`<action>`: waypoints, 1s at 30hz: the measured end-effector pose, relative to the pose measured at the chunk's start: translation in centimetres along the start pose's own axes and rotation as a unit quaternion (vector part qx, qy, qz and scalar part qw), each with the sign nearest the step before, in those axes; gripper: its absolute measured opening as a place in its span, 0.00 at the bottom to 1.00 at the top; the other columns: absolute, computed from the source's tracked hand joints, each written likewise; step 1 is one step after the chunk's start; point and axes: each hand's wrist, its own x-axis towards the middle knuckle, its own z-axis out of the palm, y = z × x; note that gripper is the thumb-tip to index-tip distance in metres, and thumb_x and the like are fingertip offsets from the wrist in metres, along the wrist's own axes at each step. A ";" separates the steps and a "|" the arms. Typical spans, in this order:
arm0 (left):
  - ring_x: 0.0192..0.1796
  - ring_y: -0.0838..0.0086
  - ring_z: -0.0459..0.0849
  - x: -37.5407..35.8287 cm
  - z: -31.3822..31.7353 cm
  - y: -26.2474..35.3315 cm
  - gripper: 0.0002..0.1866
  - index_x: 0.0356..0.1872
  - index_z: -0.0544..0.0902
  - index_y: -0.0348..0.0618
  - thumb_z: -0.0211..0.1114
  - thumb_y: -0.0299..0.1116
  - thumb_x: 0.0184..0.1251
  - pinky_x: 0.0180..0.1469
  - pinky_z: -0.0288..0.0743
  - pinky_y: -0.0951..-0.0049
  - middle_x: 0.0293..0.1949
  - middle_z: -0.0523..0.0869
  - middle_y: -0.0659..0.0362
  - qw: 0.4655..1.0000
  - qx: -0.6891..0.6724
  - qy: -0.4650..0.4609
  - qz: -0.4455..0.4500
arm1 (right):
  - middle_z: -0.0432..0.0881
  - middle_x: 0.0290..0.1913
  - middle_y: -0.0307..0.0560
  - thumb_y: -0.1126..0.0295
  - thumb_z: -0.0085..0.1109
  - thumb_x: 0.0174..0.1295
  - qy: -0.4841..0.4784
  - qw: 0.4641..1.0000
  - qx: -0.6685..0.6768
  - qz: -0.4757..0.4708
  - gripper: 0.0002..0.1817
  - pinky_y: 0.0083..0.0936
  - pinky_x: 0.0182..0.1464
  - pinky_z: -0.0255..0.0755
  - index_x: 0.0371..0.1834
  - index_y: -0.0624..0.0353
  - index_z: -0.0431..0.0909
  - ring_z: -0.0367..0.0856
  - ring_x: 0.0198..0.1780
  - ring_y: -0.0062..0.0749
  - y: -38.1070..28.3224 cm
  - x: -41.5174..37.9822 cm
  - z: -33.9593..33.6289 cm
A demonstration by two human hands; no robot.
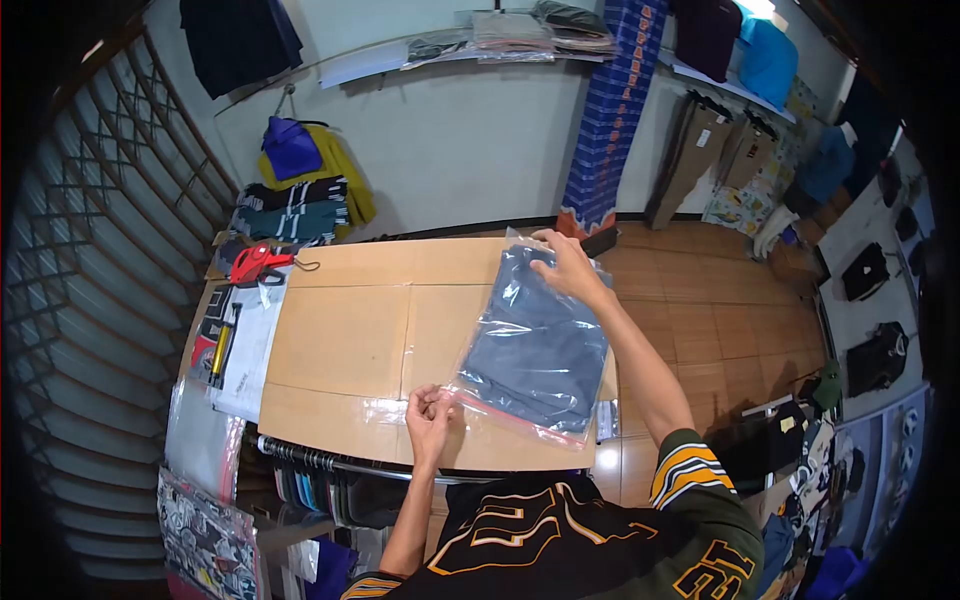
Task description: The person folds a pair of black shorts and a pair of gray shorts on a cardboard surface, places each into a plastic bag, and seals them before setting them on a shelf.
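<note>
A clear plastic bag (535, 345) with a folded blue-grey garment inside lies slanted on the right part of the cardboard-covered table (345, 330). Along its near edge runs a reddish seal strip (520, 416). My left hand (430, 412) is closed, its fingertips pinching the bag's near left corner. At the far end, my right hand (570, 270) grips the bag's top edge, thumb toward me and fingers over the far side. Some of the right fingertips are hidden by the hand itself. The kind of garment cannot be made out through the plastic.
A red tape dispenser (260, 264) sits at the table's far left, near a yellow-and-black tool (220, 352) and white paper (248, 345). Folded clothes (290, 210) are stacked beyond. A clothes rail (330, 462) runs under the near edge. A blue pillar (610, 130) stands behind.
</note>
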 end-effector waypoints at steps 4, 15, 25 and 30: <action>0.42 0.75 0.86 -0.4 0.8 1.8 0.23 0.61 0.74 0.35 0.72 0.30 0.69 0.38 0.83 0.74 0.42 0.86 0.54 0.990 0.125 0.044 0.054 | 0.80 0.61 0.62 0.69 0.67 0.61 0.034 0.999 0.015 0.015 0.27 0.43 0.66 0.71 0.64 0.63 0.73 0.77 0.64 0.57 -0.8 -3.2 1.0; 0.35 0.76 0.86 2.5 3.4 2.6 0.24 0.62 0.73 0.38 0.71 0.24 0.66 0.36 0.80 0.76 0.34 0.86 0.58 0.944 0.285 -0.156 0.059 | 0.61 0.73 0.77 0.63 0.71 0.60 0.146 0.969 -0.013 0.198 0.36 0.51 0.75 0.59 0.71 0.63 0.69 0.62 0.73 0.72 -4.8 -23.6 4.2; 0.34 0.80 0.83 4.2 5.5 -0.1 0.20 0.57 0.73 0.38 0.69 0.21 0.67 0.34 0.78 0.80 0.38 0.82 0.58 0.993 0.071 -0.094 0.025 | 0.45 0.79 0.83 0.60 0.71 0.60 0.049 0.980 -0.109 0.159 0.43 0.56 0.79 0.48 0.76 0.64 0.63 0.45 0.79 0.79 -1.7 -21.5 8.1; 0.36 0.77 0.85 4.1 4.7 -0.7 0.21 0.57 0.73 0.37 0.69 0.21 0.66 0.35 0.79 0.79 0.39 0.83 0.56 0.996 0.073 -0.044 0.028 | 0.47 0.80 0.77 0.61 0.73 0.57 0.054 0.990 -0.071 0.114 0.44 0.55 0.79 0.49 0.76 0.62 0.63 0.46 0.80 0.74 1.0 -18.3 6.8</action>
